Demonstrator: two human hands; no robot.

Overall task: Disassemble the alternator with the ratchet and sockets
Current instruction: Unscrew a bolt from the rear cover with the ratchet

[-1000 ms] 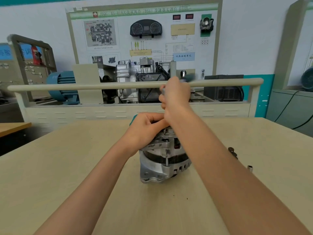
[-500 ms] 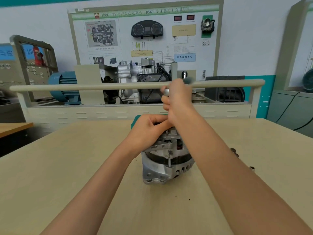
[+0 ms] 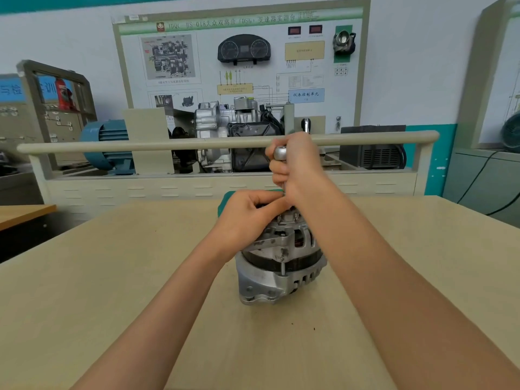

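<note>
Alternator (image 3: 281,266) upright mid-bench (image 3: 84,291). Left hand (image 3: 247,218) curled over its top, apparently to stop it turning; right hand (image 3: 295,161) fisted round ratchet (image 3: 280,152), held vertical above, likely for leverage.

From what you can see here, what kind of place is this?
Probably a vehicle-mechanics training workshop: a wall training board with an instrument cluster, a gearbox demonstration rig behind the rail, and an alternator on the table.

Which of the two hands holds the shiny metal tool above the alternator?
The right hand grips the ratchet, raised above the alternator. The left hand sits lower, gripping the alternator's top.
</note>
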